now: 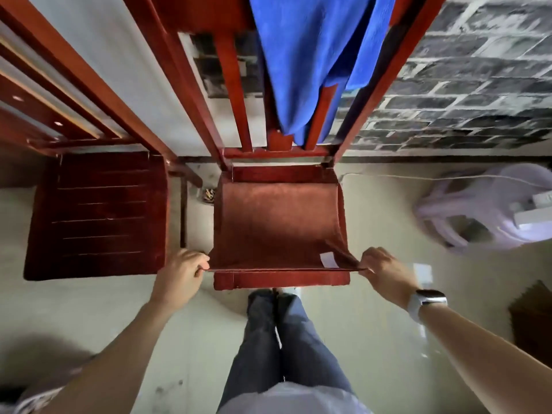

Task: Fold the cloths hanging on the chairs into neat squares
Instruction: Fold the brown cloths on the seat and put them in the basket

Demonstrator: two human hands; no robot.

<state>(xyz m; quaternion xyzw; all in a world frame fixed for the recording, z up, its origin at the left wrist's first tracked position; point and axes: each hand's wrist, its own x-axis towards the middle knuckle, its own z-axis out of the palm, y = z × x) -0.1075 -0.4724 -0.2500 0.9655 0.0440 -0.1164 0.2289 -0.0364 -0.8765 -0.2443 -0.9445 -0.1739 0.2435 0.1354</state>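
The reddish-brown cloth lies spread over the seat of the middle chair at the centre of the frame. The left hand pinches the cloth's near left corner between thumb and curled fingers. The right hand, with a watch on its wrist, pinches the near right corner in the same way. The near edge is stretched taut between the 2 hands, just above the front rail of the seat. A white label shows near the right corner.

Step in hand, as judged: fold 1 of this cloth, with the near edge gripped ready to carry toward the far edge. The next move calls for level hands, equal tension and matched corners.

A blue cloth hangs over the chair back at the top of the frame, not yet folded. A 2nd chair stands at the left.
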